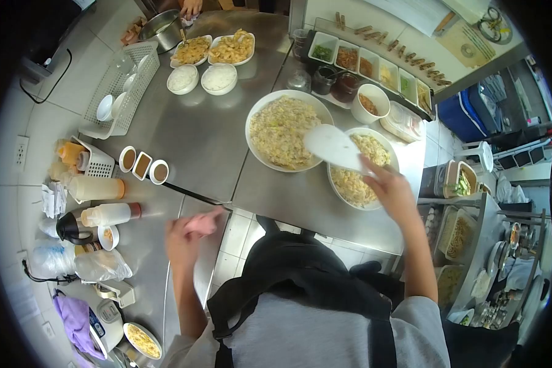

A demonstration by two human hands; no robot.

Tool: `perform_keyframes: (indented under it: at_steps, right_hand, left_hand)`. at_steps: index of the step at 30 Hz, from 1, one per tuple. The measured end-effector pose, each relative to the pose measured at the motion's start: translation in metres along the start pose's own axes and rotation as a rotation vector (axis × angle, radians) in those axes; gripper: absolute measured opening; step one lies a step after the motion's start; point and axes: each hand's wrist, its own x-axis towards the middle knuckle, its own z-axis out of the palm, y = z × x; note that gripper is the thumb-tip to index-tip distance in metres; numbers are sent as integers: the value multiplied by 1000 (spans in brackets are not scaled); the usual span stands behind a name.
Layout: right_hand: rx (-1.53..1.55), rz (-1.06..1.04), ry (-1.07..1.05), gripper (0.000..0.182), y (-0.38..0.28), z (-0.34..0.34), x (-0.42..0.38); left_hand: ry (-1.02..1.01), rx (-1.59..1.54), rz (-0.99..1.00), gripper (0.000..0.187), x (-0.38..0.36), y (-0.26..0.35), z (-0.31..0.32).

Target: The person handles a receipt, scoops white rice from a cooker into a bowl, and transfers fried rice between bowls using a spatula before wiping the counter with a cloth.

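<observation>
My right hand (386, 187) is closed round the handle of a white paddle (332, 146), whose broad blade hangs over the gap between two bowls of fried rice. The large bowl (249, 132) stands to the left of the blade, and the smaller bowl (395, 161) lies partly beneath the paddle and my hand. On the left, my left hand (183, 240) grips a pink cloth (203, 224) above the steel counter's near edge, apart from both bowls.
Sauce cups (127, 159), squeeze bottles (107, 214) and a plastic basket (129, 92) line the left. Rice bowls (219, 79) and filled plates (231, 48) stand at the back. A topping rack (368, 66) is back right. Another person's hand (191, 7) shows at the top.
</observation>
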Motion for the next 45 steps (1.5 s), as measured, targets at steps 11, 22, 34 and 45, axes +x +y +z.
perform_keyframes:
  at_steps: [11,22,34,45]
  right_hand:
    - [-199,20,-93,43,89,-40,-41]
    - [-93,-131,-73,52,141,-36,-38]
    - [-249,-359,-255,41,142,-44,41]
    - [-294,-580,-314,37,119,-62,110]
  left_hand:
    - [360,325,-280,46,-78,-78,35]
    - [556,365,-142,47,-98,-24,58]
    - [605,281,-120,44,-105,13,60]
    - [613,206,-66,47,-100,46,74]
